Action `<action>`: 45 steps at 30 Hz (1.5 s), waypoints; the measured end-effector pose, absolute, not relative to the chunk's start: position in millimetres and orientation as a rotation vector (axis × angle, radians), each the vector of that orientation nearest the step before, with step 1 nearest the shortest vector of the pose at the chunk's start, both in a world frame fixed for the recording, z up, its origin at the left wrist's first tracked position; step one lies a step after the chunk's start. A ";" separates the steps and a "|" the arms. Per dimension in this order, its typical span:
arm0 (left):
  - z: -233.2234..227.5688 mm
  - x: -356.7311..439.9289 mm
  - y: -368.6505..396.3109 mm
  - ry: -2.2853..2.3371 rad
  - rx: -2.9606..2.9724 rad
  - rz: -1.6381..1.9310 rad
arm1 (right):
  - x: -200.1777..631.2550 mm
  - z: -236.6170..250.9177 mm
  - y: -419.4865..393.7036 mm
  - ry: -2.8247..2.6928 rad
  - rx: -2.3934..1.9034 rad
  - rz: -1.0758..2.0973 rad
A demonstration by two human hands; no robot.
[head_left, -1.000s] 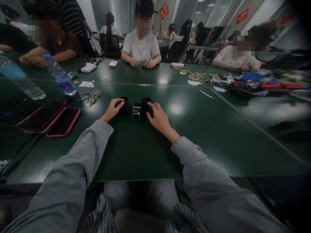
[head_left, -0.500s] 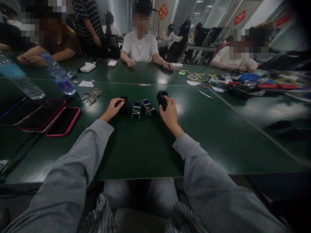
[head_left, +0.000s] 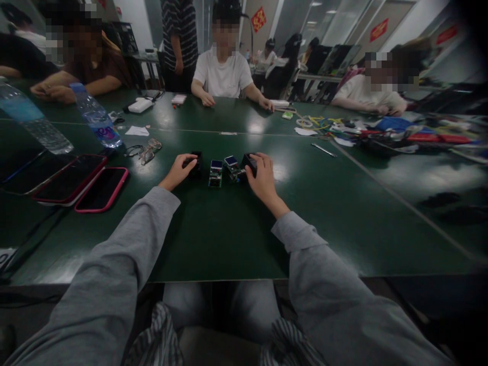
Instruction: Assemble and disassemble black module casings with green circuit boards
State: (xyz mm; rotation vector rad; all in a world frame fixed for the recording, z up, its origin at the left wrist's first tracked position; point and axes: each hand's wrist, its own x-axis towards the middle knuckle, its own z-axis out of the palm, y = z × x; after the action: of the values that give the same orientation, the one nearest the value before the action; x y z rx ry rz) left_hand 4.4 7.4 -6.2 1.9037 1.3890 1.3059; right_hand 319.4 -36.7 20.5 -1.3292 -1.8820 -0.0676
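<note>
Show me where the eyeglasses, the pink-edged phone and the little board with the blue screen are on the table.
eyeglasses (head_left: 148, 151): head view, on the lenses.
pink-edged phone (head_left: 102, 188): head view, middle of its dark screen.
board with the blue screen (head_left: 215, 172): head view, on its body, between the two hands.

On the table (head_left: 213, 229): two black boxes (head_left: 195, 163), two small circuit boards (head_left: 215, 173) between them, three phones (head_left: 101, 189) left of the boards, two water bottles (head_left: 95, 116), one pair of glasses (head_left: 147, 151).
</note>
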 end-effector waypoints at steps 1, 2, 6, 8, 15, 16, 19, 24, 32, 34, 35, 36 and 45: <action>-6.7 4.2 7.9 1.388 1.904 1.307 | 316.2 22.7 -39.5 -1.922 -1.289 -0.061; -7.2 3.9 8.5 1.386 1.906 1.310 | 313.1 24.2 -42.3 -1.968 -1.253 -0.053; -8.6 3.1 10.0 1.384 1.920 1.314 | 304.4 23.5 -48.0 -2.199 -1.138 0.044; -7.9 3.6 9.4 1.386 1.920 1.304 | 303.5 21.1 -47.3 -2.260 -1.109 0.094; -2.9 6.3 4.8 1.416 1.925 1.281 | 306.7 17.9 -44.0 -2.228 -1.115 0.093; -2.8 6.2 4.8 1.418 1.927 1.281 | 306.7 18.1 -44.3 -2.223 -1.121 0.091; -3.9 5.4 5.7 1.415 1.923 1.284 | 306.6 19.0 -45.5 -2.214 -1.136 0.090; -7.0 3.4 8.1 1.396 1.930 1.294 | 306.9 19.6 -46.4 -2.203 -1.173 0.116; -6.3 4.0 7.5 1.392 1.915 1.298 | 306.5 20.1 -47.0 -2.201 -1.211 0.139; -5.9 4.2 6.8 1.393 1.916 1.302 | 306.0 20.7 -47.9 -2.201 -1.213 0.131; -5.8 4.3 6.6 1.393 1.917 1.301 | 305.8 21.0 -48.3 -2.202 -1.216 0.127; -5.9 4.2 6.5 1.394 1.919 1.300 | 305.6 21.1 -48.7 -2.204 -1.219 0.127; -8.0 3.1 8.4 1.400 1.937 1.294 | 306.8 19.3 -48.1 -2.226 -1.224 0.130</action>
State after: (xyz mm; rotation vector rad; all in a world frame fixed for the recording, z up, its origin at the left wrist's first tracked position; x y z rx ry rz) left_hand 3.1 8.4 -8.0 1.9367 1.3996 1.2940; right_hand 306.8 -48.1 19.3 -1.2238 -2.2260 0.1298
